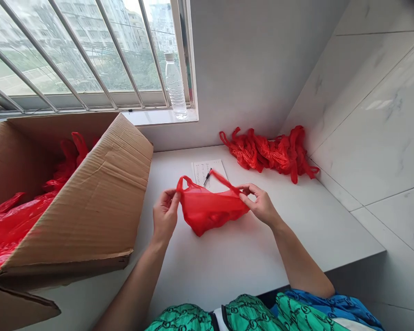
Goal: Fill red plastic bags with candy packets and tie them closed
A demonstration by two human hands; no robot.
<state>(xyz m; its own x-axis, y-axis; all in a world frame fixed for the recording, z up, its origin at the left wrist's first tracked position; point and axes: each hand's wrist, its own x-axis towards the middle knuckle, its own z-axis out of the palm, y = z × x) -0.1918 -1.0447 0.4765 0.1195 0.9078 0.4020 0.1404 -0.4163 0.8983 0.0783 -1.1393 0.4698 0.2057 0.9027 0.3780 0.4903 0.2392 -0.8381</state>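
Note:
A red plastic bag (210, 209) with two loop handles is stretched between my hands above the white table. My left hand (166, 209) pinches its left upper edge, just beside the left handle. On the other side my right hand (258, 202) grips the bag near the base of the right handle, thumb and fingers together. The bag sags in the middle, and something bunched shows dimly through its thin film. Behind it lie a sheet of paper (198, 168) with writing and a black pen (208, 176), both partly covered by the bag.
An open cardboard box (86, 202) holding red plastic bags (31, 216) stands at the left. Several bunched red bags (269, 149) lie at the back right against the wall. A clear water bottle (175, 87) is on the sill of the barred window. The table's front edge (355, 261) runs at right.

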